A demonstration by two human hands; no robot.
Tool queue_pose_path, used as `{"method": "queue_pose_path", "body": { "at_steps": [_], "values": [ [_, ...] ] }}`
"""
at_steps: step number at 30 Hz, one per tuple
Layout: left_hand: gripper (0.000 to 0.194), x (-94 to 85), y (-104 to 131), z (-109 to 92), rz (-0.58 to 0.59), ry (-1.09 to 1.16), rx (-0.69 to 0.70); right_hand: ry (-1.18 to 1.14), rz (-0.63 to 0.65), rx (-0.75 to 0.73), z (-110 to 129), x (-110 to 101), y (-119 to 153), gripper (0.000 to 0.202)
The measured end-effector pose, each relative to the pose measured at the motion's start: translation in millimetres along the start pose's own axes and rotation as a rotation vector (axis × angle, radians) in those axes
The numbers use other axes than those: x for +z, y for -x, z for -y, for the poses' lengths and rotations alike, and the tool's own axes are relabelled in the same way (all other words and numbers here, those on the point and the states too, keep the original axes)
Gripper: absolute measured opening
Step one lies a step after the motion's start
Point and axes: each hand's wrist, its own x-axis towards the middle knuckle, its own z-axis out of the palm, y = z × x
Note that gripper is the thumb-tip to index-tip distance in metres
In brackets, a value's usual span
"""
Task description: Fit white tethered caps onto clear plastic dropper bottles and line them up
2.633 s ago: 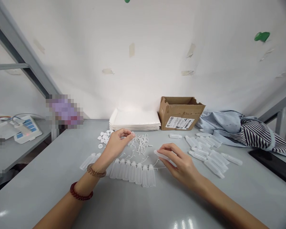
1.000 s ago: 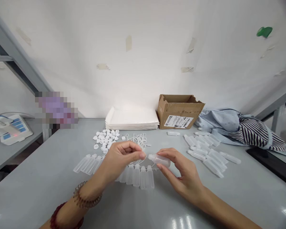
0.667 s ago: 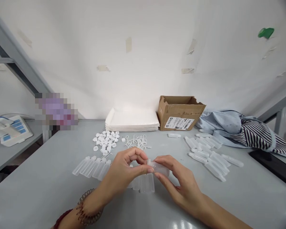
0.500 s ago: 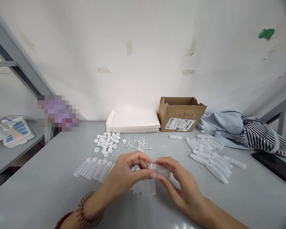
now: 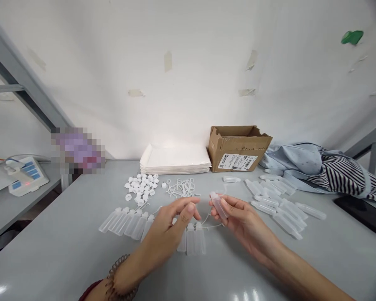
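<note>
Sm. translucent btl (image 5: 219,205), tilted, narrow end up & to L, in R hand (image 5: 242,217).

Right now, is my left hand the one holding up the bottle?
No, the translucent bottle is held in your right hand, while your left hand is apart from it.

Worn on the head, the sole view looked forward and down across the smooth grey bench (image 5: 69,234) toward the white wall (image 5: 200,37), bare left hand (image 5: 172,228) and bare right hand (image 5: 242,219) near below.
</note>
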Motion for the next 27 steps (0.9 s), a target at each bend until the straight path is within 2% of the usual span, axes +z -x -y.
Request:
{"method": "queue_pose_path", "body": {
  "at_steps": [3, 6, 9, 12, 15, 18, 22, 27],
  "values": [
    [0.035, 5.2, 2.1, 2.8, -0.144, -0.195, 0.229, -0.207, 0.071, 0.061, 1.2, 3.3, -0.1, 0.018],
    [0.046, 11.3, 3.2, 6.1, -0.18, -0.321, 0.426, -0.279, 0.132, 0.109, -3.5, 9.2, 3.4, 0.016],
    [0.055, 16.8, 4.2, 9.2, -0.149, -0.388, 0.496, -0.294, 0.179, 0.137, -8.0, 12.8, 6.9, 0.018],
    [0.052, 20.8, 5.4, 11.6, -0.151, -0.414, 0.546, -0.282, 0.206, 0.144, -9.4, 13.4, 8.6, 0.019],
    [0.049, 22.0, 5.9, 11.2, -0.18, -0.411, 0.58, -0.201, 0.218, 0.125, -8.1, 12.6, 9.2, 0.022],
    [0.048, 21.1, 4.5, 8.6, -0.219, -0.432, 0.651, -0.026, 0.222, 0.056, -5.1, 12.2, 10.4, 0.025],
    [0.046, 18.8, 1.9, 8.0, -0.27, -0.537, 0.759, 0.229, 0.153, -0.102, -1.4, 14.8, 13.7, 0.022],
    [0.044, 15.1, 0.9, 8.9, -0.316, -0.699, 0.86, 0.311, 0.067, -0.156, -1.4, 16.4, 15.0, 0.025]
  ]
}}
